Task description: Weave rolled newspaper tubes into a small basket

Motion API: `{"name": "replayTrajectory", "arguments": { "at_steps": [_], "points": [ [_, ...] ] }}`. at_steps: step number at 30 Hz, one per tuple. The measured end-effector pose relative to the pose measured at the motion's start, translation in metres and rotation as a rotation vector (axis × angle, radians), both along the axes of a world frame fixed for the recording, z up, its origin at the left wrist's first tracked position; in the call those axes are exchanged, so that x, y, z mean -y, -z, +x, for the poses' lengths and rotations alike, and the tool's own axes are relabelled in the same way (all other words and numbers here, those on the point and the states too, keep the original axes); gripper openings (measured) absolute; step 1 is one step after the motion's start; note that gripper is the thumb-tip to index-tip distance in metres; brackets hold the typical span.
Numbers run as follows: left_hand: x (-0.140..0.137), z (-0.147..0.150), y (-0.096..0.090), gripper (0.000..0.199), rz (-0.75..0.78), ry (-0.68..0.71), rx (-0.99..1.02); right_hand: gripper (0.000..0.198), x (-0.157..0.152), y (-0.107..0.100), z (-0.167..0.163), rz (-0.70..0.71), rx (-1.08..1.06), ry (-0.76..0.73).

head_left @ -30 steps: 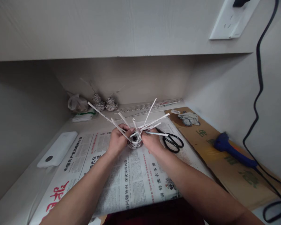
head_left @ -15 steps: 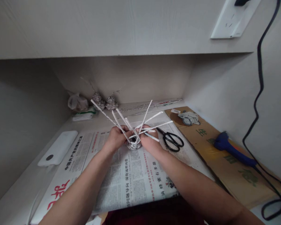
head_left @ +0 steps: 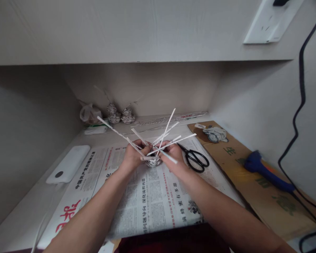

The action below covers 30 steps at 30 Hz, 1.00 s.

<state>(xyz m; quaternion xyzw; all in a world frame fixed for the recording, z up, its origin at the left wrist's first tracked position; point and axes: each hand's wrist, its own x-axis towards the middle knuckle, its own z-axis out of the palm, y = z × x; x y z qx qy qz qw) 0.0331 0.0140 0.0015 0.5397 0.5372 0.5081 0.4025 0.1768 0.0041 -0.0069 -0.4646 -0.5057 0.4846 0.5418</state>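
A small round weaving of rolled newspaper strips point(head_left: 153, 162) is between my hands, low over the newspaper sheet point(head_left: 147, 207). White rolled paper sticks point(head_left: 167, 127) fan up and outward from its rim. My left hand point(head_left: 135, 153) is closed on the left side of the weaving, with its thumb near the rim. My right hand point(head_left: 175, 155) is closed around the right side, among the crossing sticks. Fingertips of both hands are partly hidden behind the sticks. Black-handled scissors point(head_left: 197, 160) lie just right of my right hand, blades partly covered by it.
Two woven gourd shapes point(head_left: 113, 114) and a plastic bag point(head_left: 89, 113) stand at the back left. Long paper sticks point(head_left: 171, 118) lie along the rear wall. Cardboard point(head_left: 252, 189) on the right bears a blue glue gun point(head_left: 268, 172) and a crumpled cloth point(head_left: 215, 134). A white device point(head_left: 68, 164) sits left.
My right hand has shifted slightly right and its fingers show more. Several sticks now lean at different angles, some lower. The whole view has shifted a little.
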Motion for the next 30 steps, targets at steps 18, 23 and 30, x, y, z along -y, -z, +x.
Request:
{"name": "replayTrajectory", "arguments": {
  "at_steps": [18,23,30],
  "points": [
    [0.007,0.002,-0.009,0.020,-0.016,0.053,-0.046,0.017,0.000,0.002,0.006,0.190,0.242,0.053],
    [0.006,0.004,-0.008,0.015,-0.014,0.015,-0.060,0.012,0.002,0.003,0.007,0.239,0.354,0.059],
    [0.008,0.001,-0.011,0.010,0.102,0.014,-0.191,0.016,0.013,-0.015,0.014,0.635,0.741,0.118]
  ]
}}
